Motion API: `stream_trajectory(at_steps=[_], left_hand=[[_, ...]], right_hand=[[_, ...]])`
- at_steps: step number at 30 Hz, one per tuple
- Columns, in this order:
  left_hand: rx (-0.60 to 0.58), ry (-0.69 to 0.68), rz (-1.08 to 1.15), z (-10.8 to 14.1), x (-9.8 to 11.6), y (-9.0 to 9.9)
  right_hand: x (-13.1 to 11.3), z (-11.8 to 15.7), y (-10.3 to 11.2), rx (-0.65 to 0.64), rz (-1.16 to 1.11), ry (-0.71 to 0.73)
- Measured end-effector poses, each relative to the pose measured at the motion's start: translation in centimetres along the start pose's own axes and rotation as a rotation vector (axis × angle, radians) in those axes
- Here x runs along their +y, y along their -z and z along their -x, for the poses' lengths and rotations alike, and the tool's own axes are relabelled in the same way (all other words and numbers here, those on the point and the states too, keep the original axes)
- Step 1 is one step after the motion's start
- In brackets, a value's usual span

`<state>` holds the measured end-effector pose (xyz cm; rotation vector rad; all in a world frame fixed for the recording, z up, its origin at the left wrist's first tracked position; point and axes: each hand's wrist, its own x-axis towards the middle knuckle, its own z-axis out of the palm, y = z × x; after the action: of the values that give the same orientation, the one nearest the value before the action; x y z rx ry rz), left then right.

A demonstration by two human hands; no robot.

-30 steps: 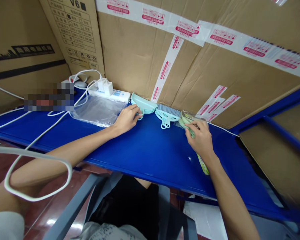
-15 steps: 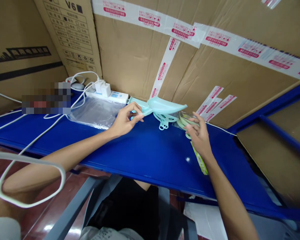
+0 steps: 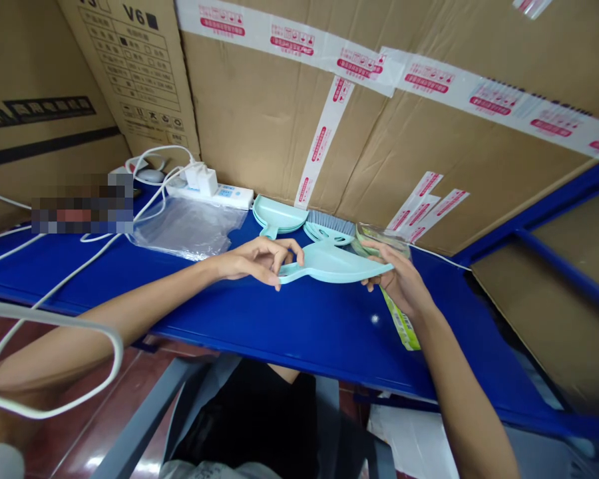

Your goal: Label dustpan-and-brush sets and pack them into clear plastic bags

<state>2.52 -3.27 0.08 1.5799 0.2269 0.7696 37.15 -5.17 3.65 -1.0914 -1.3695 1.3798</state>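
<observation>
A light turquoise dustpan [image 3: 337, 264] is held above the blue table, its handle to the left and its wide pan to the right. My left hand [image 3: 262, 259] is closed on the handle. At the far right corner of the pan, my right hand [image 3: 397, 273] grips the edge between thumb and fingers. Behind it lie stacked turquoise dustpans [image 3: 279, 216] and small brushes [image 3: 332, 225] with grey bristles. Pale green items in clear plastic [image 3: 379, 234] lie behind my right hand, partly hidden by it.
A white power strip [image 3: 234, 195] with plugged-in adapters stands by the cardboard wall [image 3: 259, 113]. Clear plastic bags [image 3: 190, 226] lie before it. A white cable [image 3: 114, 243] crosses the left side. A yellow-green packet [image 3: 403, 326] lies near my right forearm on the blue table [image 3: 289, 332].
The dustpan has come nearer to me and lower, uncovering the stacked dustpans and brushes behind. My right hand has moved from beside the pale green items onto the pan's edge.
</observation>
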Motion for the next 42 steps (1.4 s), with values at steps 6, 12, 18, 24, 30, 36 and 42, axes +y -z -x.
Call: stream_trajectory(at_steps=[6, 12, 18, 24, 30, 36, 42], left_hand=[[-0.213, 0.125, -0.036, 0.1, 0.5, 1.2], [-0.389, 0.251, -0.184, 0.0, 0.3, 1.1], [-0.192, 0.235, -0.404, -0.3, -1.3, 0.9], [-0.137, 0.211, -0.418, -0.2, -1.6, 0.7], [-0.085, 0.197, -0.366, -0.2, -1.2, 0.3], [-0.046, 0.167, -0.431, -0.2, -1.2, 0.0], [-0.115, 0.174, -0.523, -0.2, -1.6, 0.3]], right_hand=[[1.4, -0.8, 0.7, 0.089, 0.273, 0.082], [2.5, -1.1, 0.9, 0.083, 0.514, 0.235], [2.7, -0.8, 0.7, 0.054, 0.700, 0.324], [2.8, -0.7, 0.4, -0.002, 0.782, 0.347], [2.6, -0.6, 0.3, -0.008, 0.843, 0.370], [2.8, -0.7, 0.1, -0.038, 0.929, 0.381], [3.4, -1.0, -0.1, -0.050, 1.012, 0.455]])
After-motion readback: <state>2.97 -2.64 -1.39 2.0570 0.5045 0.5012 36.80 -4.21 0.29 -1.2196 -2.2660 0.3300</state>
